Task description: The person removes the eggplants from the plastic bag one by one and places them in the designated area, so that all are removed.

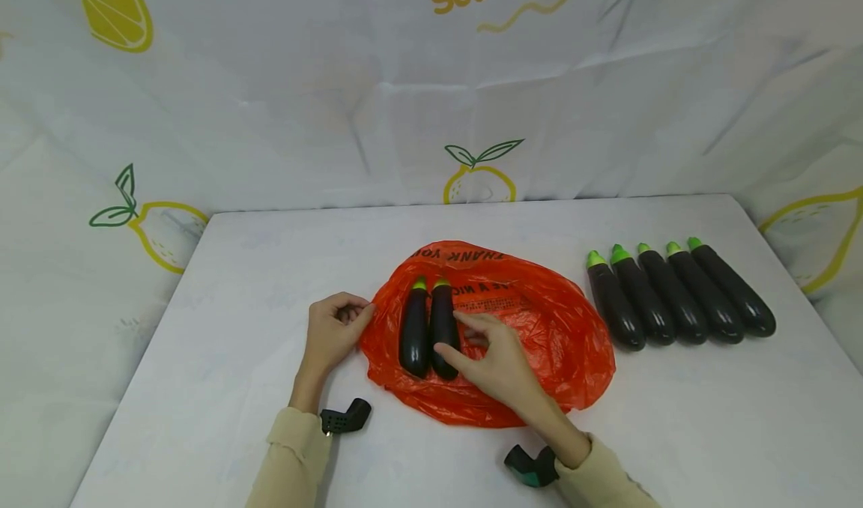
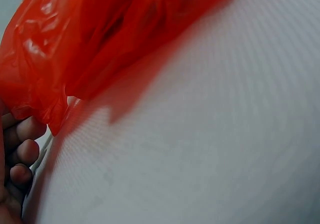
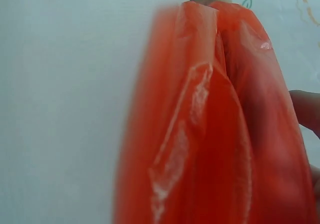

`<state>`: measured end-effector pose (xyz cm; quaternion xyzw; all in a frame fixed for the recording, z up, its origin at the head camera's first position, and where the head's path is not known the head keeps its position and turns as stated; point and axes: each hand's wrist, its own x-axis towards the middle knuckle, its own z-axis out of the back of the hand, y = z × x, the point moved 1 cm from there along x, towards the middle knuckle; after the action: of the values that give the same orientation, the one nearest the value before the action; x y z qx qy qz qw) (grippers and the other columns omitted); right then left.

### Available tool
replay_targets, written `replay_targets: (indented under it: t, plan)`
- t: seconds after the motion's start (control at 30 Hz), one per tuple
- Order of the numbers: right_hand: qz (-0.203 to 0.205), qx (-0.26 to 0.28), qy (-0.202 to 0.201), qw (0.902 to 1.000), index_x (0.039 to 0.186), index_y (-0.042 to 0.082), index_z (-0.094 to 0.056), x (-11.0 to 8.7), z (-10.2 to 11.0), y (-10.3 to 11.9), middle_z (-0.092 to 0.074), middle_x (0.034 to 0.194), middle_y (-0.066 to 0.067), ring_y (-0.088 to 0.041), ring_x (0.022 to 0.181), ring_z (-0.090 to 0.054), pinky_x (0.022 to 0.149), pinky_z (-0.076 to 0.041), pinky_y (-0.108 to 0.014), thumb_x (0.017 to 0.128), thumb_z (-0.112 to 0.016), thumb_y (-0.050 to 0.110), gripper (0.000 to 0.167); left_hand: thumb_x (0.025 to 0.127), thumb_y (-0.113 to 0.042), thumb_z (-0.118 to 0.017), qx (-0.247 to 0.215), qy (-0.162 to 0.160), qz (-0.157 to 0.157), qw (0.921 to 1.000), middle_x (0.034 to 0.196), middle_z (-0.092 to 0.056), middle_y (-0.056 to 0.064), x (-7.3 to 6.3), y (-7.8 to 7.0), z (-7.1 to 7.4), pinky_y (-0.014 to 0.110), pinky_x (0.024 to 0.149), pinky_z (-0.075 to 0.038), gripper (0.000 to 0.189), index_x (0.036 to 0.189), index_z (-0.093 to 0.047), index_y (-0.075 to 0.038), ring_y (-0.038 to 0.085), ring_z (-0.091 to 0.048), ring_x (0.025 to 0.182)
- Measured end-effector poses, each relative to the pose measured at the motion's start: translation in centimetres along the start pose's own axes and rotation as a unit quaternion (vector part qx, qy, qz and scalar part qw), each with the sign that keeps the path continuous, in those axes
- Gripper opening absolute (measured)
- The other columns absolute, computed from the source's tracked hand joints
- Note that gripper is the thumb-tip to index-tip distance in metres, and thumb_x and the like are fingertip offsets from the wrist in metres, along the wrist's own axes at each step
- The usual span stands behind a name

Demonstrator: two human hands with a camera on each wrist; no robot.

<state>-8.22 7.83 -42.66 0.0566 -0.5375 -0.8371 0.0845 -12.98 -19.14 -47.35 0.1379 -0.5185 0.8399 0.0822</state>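
A red plastic bag (image 1: 539, 343) lies spread open on the table, with two dark eggplants side by side in its left part. My left hand (image 1: 337, 324) pinches the bag's left edge between thumb and fingers. In the left wrist view its curled fingers (image 2: 25, 151) show beside the red film (image 2: 85, 39). My right hand (image 1: 499, 358) reaches over the bag and holds the right-hand eggplant (image 1: 441, 321), thumb across its lower part and forefinger at its right side. The left-hand eggplant (image 1: 414, 336) lies close beside it. Red film (image 3: 200, 134) hides most of the right hand's work in its wrist view.
Several more eggplants (image 1: 681, 294) lie in a slanted row on the table (image 1: 202, 358), right of the bag. A white cloth (image 1: 303, 118) with lemon prints hangs behind the table. Black wrist devices (image 1: 347, 416) sit by both sleeves.
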Motion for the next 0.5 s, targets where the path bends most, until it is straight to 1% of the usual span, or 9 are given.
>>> replay_targets:
  t: [0.17,0.23,0.3,0.5]
  plan:
    - [-0.007,0.010,0.002,0.9999,0.137,-0.002,-0.061,0.05,-0.48,0.01,-0.068,0.125,-0.019,-0.026,0.097,-0.074,0.082,-0.062,-0.033,0.083,-0.085,0.024,0.065,0.087,-0.006,-0.077,0.003,-0.001,0.000,1.0000,0.070,-0.067,0.009,0.00,-0.13,0.00,0.017,0.057,-0.042,0.004,0.084,-0.077,-0.004,0.007,-0.048,0.061]
    - [-0.004,0.006,0.000,1.0000,0.138,-0.003,-0.060,0.02,-0.63,-0.07,-0.068,0.126,-0.020,-0.026,0.095,-0.074,0.079,-0.062,-0.032,0.083,-0.086,0.024,0.066,0.087,-0.006,-0.077,0.007,0.000,-0.001,1.0000,0.070,-0.067,0.009,0.00,-0.19,0.00,0.017,0.057,-0.042,0.003,0.084,-0.077,-0.005,0.007,-0.048,0.061]
    - [-0.012,0.007,0.000,0.9999,0.139,-0.003,-0.059,-0.01,-0.74,-0.06,-0.068,0.127,-0.020,-0.025,0.094,-0.074,0.077,-0.062,-0.029,0.082,-0.087,0.022,0.068,0.087,-0.006,-0.077,0.011,0.000,0.001,0.9999,0.070,-0.067,0.008,0.00,-0.21,0.01,0.018,0.057,-0.042,0.003,0.083,-0.077,-0.005,0.007,-0.049,0.061]
    - [-0.030,0.014,0.010,0.9994,0.144,-0.003,-0.054,-0.09,-0.80,-0.03,-0.072,0.117,-0.016,-0.022,0.091,-0.073,0.068,-0.059,-0.021,0.082,-0.086,0.020,0.073,0.086,-0.005,-0.077,0.015,0.002,0.002,0.9999,0.070,-0.067,0.009,0.00,-0.14,-0.02,0.018,0.057,-0.042,0.003,0.083,-0.077,-0.004,0.008,-0.049,0.060]
